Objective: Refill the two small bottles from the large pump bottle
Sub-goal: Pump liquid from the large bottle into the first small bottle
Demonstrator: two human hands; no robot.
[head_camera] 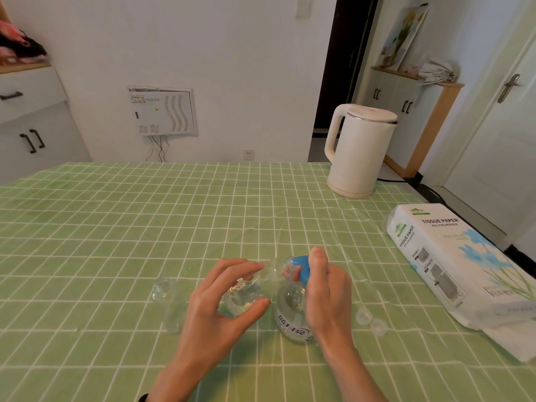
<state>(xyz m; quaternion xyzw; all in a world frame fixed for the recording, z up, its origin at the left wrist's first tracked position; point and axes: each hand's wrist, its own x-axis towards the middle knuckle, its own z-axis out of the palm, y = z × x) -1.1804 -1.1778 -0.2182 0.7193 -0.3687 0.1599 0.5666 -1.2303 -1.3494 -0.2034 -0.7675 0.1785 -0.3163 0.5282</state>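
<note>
Green checked cloth covers the table [145, 227] in front of me, with white walls, cabinets and a doorway beyond its far edge. A white electric kettle [359, 152] stands on the far right of the table, and a pack of tissue paper [464, 271] lies along the right edge.

My left hand [214, 309] is curled around a small clear bottle [246, 294] — thumb under it, fingers over the top — holding it tilted with its neck pointing toward the large bottle. Some clear liquid shows inside it.

My right hand [324, 294] sits on the large pump bottle [293, 314], which stands upright just right of the held bottle. The hand is wrapped at the blue pump head [301, 271], thumb raised beside it, fingers pressed against the blue cap. The big bottle is clear, with a printed label low on its body, and I can see liquid in it.

A second small clear bottle [168, 303] stands on the cloth just left of my left hand, uncapped as far as I can tell. Two small clear caps [371, 322] lie side by side on the cloth to the right of my right wrist — apart from all three bottles.
</note>
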